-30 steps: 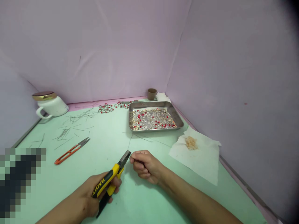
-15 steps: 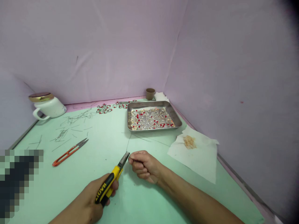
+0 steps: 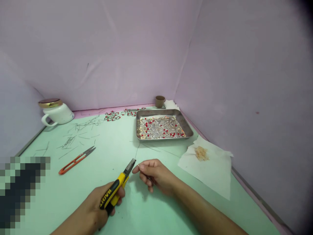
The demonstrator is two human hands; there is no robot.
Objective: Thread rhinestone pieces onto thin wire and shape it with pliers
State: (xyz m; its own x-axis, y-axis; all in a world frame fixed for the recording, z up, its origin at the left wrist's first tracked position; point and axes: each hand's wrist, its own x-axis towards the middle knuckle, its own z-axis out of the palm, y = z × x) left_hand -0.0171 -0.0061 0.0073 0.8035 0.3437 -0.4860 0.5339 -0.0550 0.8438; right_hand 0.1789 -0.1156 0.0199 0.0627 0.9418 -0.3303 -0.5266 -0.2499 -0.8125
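Observation:
My left hand (image 3: 107, 202) is wrapped around yellow-and-black pliers (image 3: 117, 187), whose jaws point up and away from me. A thin wire (image 3: 137, 151) runs from the jaw tips toward the tray. Just right of the jaws, my right hand (image 3: 156, 174) pinches a thin piece of wire (image 3: 138, 165) between thumb and index finger; only its short pale end shows. The other fingers of that hand are loosely curled. Whether the two wires are one piece, I cannot tell.
Beyond my hands stands a metal tray (image 3: 165, 139) of small beads. Orange thread snips (image 3: 77, 160) and cut wires (image 3: 68, 142) lie left, near a lidded white mug (image 3: 60, 114). Beaded pieces (image 3: 112, 116) and a brown cup (image 3: 159, 101) are behind; white paper (image 3: 217, 173) lies right.
My right hand's fingers have loosened from a tight curl, and a pale wire end now shows at the pinch. The pliers stay nearly in place. The whole view has shifted slightly.

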